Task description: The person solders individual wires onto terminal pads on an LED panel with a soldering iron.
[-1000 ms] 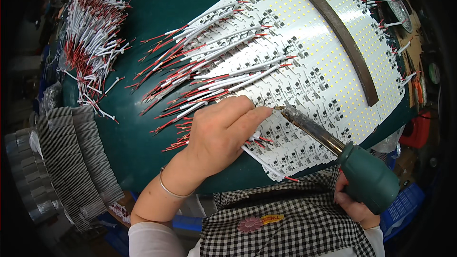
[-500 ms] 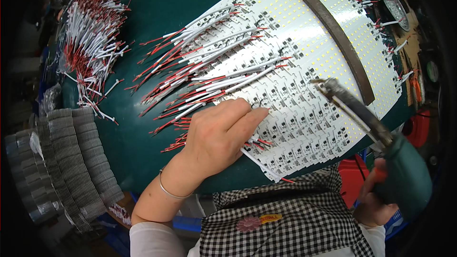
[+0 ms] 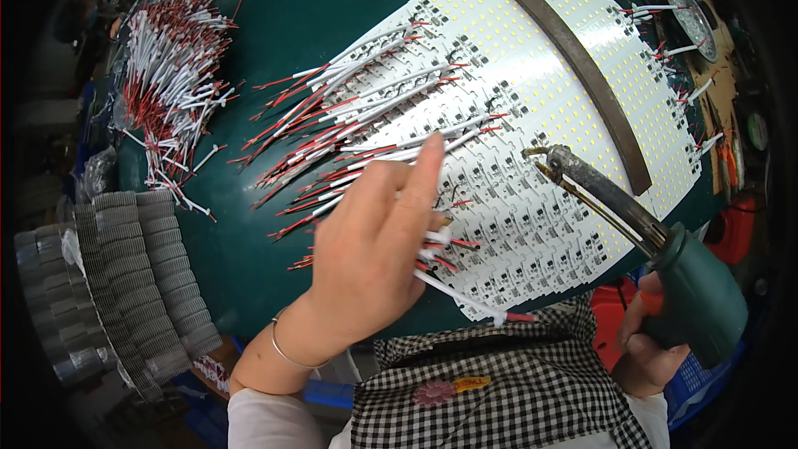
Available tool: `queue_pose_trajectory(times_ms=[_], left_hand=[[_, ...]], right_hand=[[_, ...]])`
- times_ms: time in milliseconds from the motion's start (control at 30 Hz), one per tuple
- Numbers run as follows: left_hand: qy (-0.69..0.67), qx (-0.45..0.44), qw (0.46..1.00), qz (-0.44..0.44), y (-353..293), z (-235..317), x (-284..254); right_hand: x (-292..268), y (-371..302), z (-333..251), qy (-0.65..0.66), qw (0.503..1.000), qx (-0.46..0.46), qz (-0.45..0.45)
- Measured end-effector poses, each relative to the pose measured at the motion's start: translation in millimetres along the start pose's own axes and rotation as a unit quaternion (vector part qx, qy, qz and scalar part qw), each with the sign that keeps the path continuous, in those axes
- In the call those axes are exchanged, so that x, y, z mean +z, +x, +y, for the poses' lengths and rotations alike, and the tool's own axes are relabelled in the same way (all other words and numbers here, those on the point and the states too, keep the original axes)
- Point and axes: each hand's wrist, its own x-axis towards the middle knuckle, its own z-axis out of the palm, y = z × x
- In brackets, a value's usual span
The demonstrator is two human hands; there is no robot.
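Observation:
My right hand (image 3: 652, 341) is wrapped round the green handle of a soldering gun (image 3: 698, 295). Its tip points left, over the white sheet of circuit boards (image 3: 532, 237) on the table. At the sheet's left part, my left hand (image 3: 366, 241) is curled round several short white wires (image 3: 453, 289) with red and black ends, its index finger stretched out forward. The palm side and the other fingertips are mostly hidden. Beyond that hand, rows of white wires (image 3: 391, 87) lie across the boards, their red ends hanging past the sheet's left edge.
A curved brown bar (image 3: 582, 75) lies on the sheet. Left on the green table (image 3: 274, 0) sits a heap of red-and-white wires (image 3: 170, 66), with stacked grey ribbed strips (image 3: 125, 283) nearer. A round metal dish (image 3: 692, 21) stands at the far right.
The soldering gun's tip has shifted slightly left. My left hand has turned, its index finger lifting and pointing forward off the boards, with the white wires still in it.

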Motion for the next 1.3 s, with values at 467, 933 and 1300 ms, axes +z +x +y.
queue_pose_trajectory(times_ms=[467, 933, 1300], left_hand=[[0.025, 0.059, 0.997, 0.046, -4, -11, 31], [-0.003, 0.042, 0.999, 0.033, -6, -14, 32], [-0.029, 0.021, 0.999, 0.024, -7, -14, 32]], right_hand=[[2, -4, 6, 0.023, 0.999, 0.045, 0.001], [4, -3, 5, 0.037, 0.994, 0.100, -0.025], [3, 0, 6, -0.296, 0.938, 0.105, -0.147]])
